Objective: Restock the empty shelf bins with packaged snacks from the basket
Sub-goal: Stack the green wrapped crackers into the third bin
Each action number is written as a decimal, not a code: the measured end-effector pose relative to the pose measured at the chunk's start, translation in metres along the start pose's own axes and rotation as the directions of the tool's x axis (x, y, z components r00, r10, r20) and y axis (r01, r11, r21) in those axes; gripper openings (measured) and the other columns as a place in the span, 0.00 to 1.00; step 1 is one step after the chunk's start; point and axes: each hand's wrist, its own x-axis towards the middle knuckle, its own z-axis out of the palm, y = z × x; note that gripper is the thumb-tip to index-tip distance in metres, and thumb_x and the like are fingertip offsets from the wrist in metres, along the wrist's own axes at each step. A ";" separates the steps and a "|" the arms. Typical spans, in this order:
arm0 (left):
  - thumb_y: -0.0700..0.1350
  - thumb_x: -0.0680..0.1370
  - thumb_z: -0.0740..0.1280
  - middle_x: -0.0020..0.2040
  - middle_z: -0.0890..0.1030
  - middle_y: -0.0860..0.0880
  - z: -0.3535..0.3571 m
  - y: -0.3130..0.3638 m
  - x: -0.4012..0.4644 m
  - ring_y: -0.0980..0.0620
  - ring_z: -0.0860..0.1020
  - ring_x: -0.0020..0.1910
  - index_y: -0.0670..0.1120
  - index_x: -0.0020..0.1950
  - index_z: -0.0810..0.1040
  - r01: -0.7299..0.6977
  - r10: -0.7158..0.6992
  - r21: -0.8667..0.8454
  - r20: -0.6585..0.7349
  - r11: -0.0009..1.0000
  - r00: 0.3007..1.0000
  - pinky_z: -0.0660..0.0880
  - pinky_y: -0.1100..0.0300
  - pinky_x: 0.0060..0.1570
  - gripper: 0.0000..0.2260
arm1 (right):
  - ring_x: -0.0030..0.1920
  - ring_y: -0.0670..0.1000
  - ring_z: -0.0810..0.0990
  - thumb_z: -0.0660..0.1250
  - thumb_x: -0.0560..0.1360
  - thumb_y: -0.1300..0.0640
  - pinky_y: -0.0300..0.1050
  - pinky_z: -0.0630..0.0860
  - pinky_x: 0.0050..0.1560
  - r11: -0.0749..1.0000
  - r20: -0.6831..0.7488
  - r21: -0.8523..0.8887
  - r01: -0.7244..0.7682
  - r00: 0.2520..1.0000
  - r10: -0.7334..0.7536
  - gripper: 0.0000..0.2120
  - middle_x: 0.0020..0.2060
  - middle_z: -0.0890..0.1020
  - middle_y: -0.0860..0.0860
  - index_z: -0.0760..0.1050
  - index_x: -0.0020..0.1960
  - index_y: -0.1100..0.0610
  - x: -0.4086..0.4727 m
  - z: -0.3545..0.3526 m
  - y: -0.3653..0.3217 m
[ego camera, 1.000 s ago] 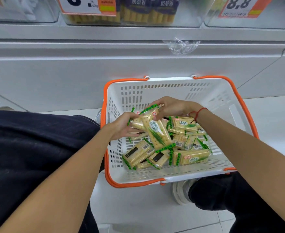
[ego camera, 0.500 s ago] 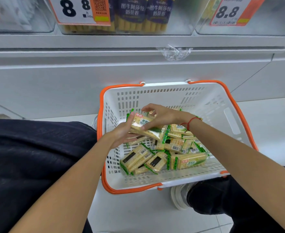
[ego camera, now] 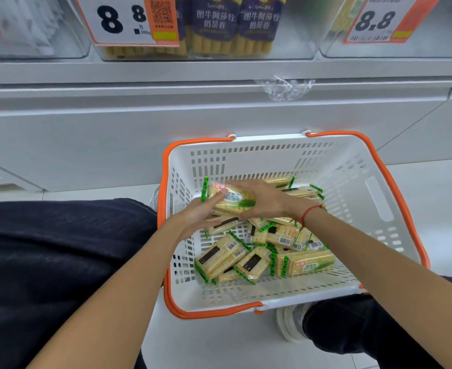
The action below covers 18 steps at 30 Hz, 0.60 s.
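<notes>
Head view: one basket (ego camera: 334,166), roughly a dozen cracker packs (ego camera: 306,265); left hand (ego camera: 198,217) and right hand (ego camera: 265,199) clasp one raised pack (ego camera: 230,199) between them

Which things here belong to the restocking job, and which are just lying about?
Job: cracker packs, basket, stack held between left hand and right hand, bin.
Lying about: price tag, plastic wrap, shoe.

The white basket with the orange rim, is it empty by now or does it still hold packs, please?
Not empty: the basket holds a loose pile of cracker packs over its floor.
</notes>
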 end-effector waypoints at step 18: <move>0.49 0.75 0.71 0.66 0.74 0.45 -0.015 -0.003 0.018 0.50 0.80 0.55 0.43 0.72 0.66 -0.136 0.023 -0.348 -0.311 0.927 0.950 0.81 0.54 0.50 0.29 | 0.62 0.56 0.72 0.73 0.71 0.53 0.49 0.72 0.54 0.966 0.311 -0.259 0.026 0.949 0.058 0.25 0.62 0.75 0.52 0.70 0.66 0.50 0.039 0.125 0.018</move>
